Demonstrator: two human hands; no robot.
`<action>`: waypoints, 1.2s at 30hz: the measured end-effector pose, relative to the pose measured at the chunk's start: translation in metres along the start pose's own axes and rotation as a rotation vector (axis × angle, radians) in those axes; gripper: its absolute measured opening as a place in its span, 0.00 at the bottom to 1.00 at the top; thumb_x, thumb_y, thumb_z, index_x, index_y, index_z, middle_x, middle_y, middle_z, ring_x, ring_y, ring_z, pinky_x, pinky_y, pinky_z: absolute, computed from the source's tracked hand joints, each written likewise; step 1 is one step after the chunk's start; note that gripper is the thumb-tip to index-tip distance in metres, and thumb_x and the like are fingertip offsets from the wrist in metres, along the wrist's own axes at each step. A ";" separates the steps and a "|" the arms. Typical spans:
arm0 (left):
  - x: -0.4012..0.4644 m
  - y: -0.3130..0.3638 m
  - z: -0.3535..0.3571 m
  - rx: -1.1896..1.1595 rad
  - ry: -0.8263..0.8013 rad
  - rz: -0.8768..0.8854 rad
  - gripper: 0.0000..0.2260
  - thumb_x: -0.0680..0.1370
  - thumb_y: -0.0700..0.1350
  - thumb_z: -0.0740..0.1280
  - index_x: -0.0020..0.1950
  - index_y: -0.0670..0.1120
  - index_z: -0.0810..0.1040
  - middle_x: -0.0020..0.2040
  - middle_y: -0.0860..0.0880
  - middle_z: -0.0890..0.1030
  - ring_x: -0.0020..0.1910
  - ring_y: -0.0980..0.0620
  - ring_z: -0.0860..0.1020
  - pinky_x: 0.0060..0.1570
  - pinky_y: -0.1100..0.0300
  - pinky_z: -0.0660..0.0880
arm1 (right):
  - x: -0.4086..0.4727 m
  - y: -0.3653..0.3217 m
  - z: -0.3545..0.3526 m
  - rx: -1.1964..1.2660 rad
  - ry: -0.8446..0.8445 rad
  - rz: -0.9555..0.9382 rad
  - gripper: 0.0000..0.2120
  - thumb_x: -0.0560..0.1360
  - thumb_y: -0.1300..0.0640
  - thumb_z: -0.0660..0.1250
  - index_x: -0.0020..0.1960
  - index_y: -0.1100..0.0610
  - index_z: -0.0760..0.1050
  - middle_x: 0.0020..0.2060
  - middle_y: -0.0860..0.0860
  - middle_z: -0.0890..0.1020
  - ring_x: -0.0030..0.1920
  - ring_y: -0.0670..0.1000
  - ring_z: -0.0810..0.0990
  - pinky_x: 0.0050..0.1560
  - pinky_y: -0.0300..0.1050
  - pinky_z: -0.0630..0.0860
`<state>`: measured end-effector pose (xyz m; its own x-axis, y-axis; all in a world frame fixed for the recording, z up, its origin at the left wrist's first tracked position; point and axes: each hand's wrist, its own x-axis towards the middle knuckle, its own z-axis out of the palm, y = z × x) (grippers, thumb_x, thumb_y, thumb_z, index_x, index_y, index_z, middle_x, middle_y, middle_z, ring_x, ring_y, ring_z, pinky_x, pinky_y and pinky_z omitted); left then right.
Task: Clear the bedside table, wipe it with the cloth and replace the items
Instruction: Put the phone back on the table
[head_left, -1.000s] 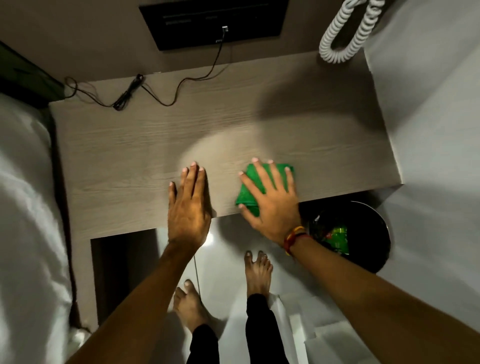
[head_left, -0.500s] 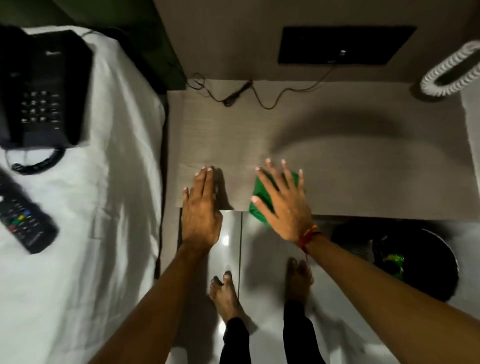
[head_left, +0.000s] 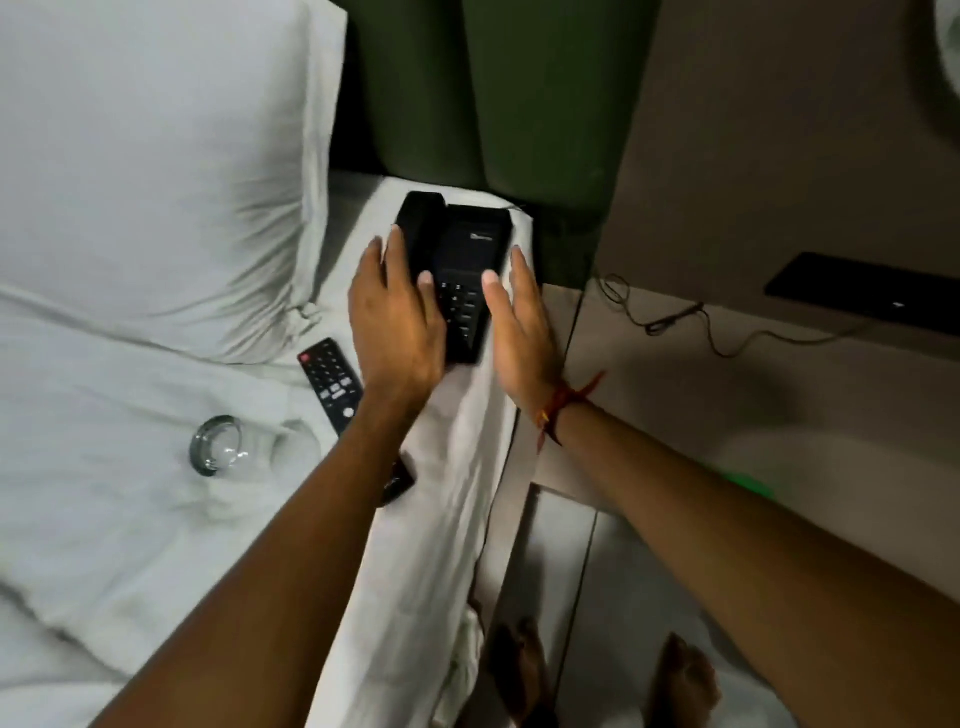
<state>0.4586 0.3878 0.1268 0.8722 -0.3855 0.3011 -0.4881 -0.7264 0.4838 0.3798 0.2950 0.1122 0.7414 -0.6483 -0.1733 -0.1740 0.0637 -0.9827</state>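
Note:
A black telephone (head_left: 462, 260) lies on the white bed sheet by the bed's right edge. My left hand (head_left: 395, 332) grips its left side over the handset, thumb on top. My right hand (head_left: 519, 322) clasps its right side, thumb on the keypad. A black remote (head_left: 330, 376) lies just left of my left wrist, partly hidden by my forearm. A clear glass (head_left: 218, 444) rests on its side further left on the sheet. The wooden bedside table (head_left: 727, 405) is to the right, with the green cloth (head_left: 748, 483) showing as a blur at its front edge.
A white pillow (head_left: 145, 156) fills the upper left. A dark green headboard (head_left: 493, 104) stands behind the telephone. A black cable (head_left: 675, 317) trails across the table's back edge below a black wall panel (head_left: 862, 293). My bare feet (head_left: 524, 670) are on the tiled floor.
My view has swung left from the table to the bed. Both hands left the table, the right one let go of the green cloth, and both now hold the telephone.

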 end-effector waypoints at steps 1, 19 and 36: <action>0.011 -0.010 0.000 0.013 -0.043 -0.068 0.24 0.84 0.50 0.55 0.77 0.40 0.66 0.73 0.35 0.72 0.72 0.36 0.70 0.73 0.46 0.66 | 0.005 -0.003 0.013 0.069 0.009 0.037 0.31 0.83 0.44 0.58 0.81 0.51 0.52 0.80 0.48 0.59 0.78 0.45 0.59 0.72 0.35 0.56; 0.018 0.049 0.047 -0.248 -0.277 -0.238 0.30 0.73 0.72 0.61 0.32 0.45 0.76 0.34 0.46 0.81 0.49 0.38 0.78 0.50 0.47 0.77 | 0.026 0.044 -0.093 0.289 0.200 0.159 0.23 0.83 0.51 0.58 0.78 0.52 0.64 0.73 0.55 0.73 0.71 0.56 0.73 0.71 0.60 0.71; -0.099 0.082 0.167 -0.544 -0.873 -0.717 0.20 0.79 0.57 0.70 0.56 0.40 0.82 0.52 0.43 0.86 0.52 0.45 0.85 0.56 0.49 0.82 | -0.041 0.151 -0.192 0.267 0.328 0.557 0.18 0.84 0.57 0.57 0.74 0.53 0.68 0.65 0.58 0.79 0.64 0.59 0.78 0.68 0.60 0.74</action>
<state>0.3374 0.2712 -0.0009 0.5755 -0.4000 -0.7133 0.3358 -0.6797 0.6521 0.1985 0.1859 -0.0169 0.3465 -0.6581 -0.6684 -0.2745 0.6102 -0.7431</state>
